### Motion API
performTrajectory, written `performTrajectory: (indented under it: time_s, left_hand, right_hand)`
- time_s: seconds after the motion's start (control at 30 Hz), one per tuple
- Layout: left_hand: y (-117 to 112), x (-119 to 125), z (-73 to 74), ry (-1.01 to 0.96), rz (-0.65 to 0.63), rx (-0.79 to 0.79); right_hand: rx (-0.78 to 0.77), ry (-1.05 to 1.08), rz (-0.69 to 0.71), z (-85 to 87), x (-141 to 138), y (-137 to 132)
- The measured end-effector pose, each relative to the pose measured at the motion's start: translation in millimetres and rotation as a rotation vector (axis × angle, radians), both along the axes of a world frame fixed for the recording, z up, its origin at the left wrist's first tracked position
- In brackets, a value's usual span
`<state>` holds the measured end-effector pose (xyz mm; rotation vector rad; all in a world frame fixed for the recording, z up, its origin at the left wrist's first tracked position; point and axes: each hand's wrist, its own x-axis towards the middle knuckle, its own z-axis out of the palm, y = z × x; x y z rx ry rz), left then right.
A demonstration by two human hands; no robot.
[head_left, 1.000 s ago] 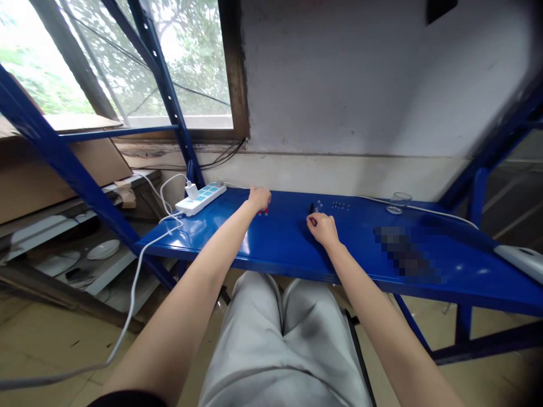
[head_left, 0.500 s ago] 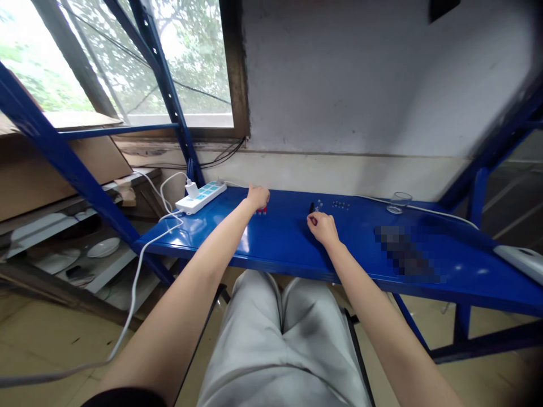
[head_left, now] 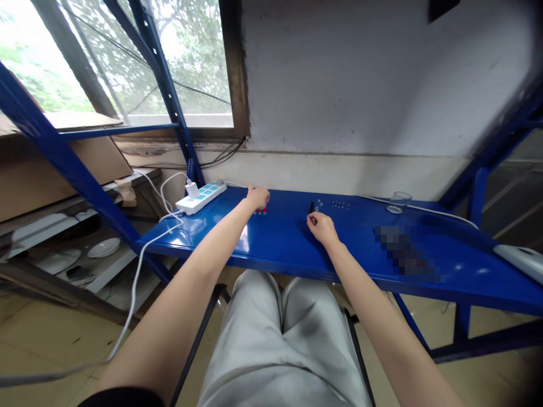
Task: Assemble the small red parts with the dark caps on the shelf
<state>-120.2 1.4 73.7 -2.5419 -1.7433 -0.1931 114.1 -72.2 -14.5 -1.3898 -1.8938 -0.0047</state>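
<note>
Nearest are the person's pale trousers, with the tabletop just past the knees. The right hand is the closer of the two hands, above the near part of the surface. Its thumb and fingers are curled together as in a pinch, but whether anything sits between them I cannot tell. To its right, on the near side, lies a dark thing too blurred to name.

A few red pieces with pale ends show on the near side of the left hand, close under its fingers. That hand bends down over them from above — its fingertips are hidden, so I cannot tell whether it grips one.

Just beyond the right fingertips is a short black stick, with some clear bits beside it; farther right, small pieces lie in rows. A glass stands well to the right of both hands, and a white power strip lies left of the left hand.

Pieces this small seem to call for a light fingertip touch, straight from above — with the right wrist kept off the clear bits, and the left fingers from nudging neighbouring red ones.
</note>
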Motion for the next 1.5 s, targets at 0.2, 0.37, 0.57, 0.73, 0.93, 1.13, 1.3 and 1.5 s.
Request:
performTrajectory:
  time_s: [0.2, 0.37, 0.57, 0.73, 0.93, 1.13, 1.3, 1.5]
  left_hand:
    - [0.8, -0.3, -1.5, 0.006, -0.006, -0.001]
    - [0.5, -0.2, 0.2, 0.04, -0.005, -0.012]
    - [-15.8, 14.5, 3.8, -0.07, -0.118, 0.076]
    - [-41.5, 44.8, -12.4, -0.152, -0.299, 0.194]
    - [-52.7, 79.5, -49.4, -0.16, -0.301, 0.139]
    - [-55.8, 111.6, -69.1, -0.254, -0.246, 0.127]
    - [-50.1, 126.0, -74.0, -0.288, -0.125, 0.153]
    - [-42.8, 123.7, -72.6, -0.276, -0.146, 0.222]
  right_hand:
    - [-0.008, 0.019, 0.006, -1.0, -0.5, 0.0]
    - [-0.003, 0.017, -0.046, -1.0, -0.8, -0.4]
    - [-0.023, 0.064, -0.316, 1.8, 2.4, 0.0]
    - [-0.077, 0.089, -0.418, 2.8, 7.2, 1.9]
    - [-0.143, 0.12, -0.462, 2.7, 11.3, 1.6]
    - [-0.138, 0.1, -0.459, 0.0, 13.0, 3.3]
    - [-0.196, 0.022, -0.447, -0.6, 13.1, 2.8]
    - [-0.219, -0.113, -0.466, -0.3, 12.3, 4.2]
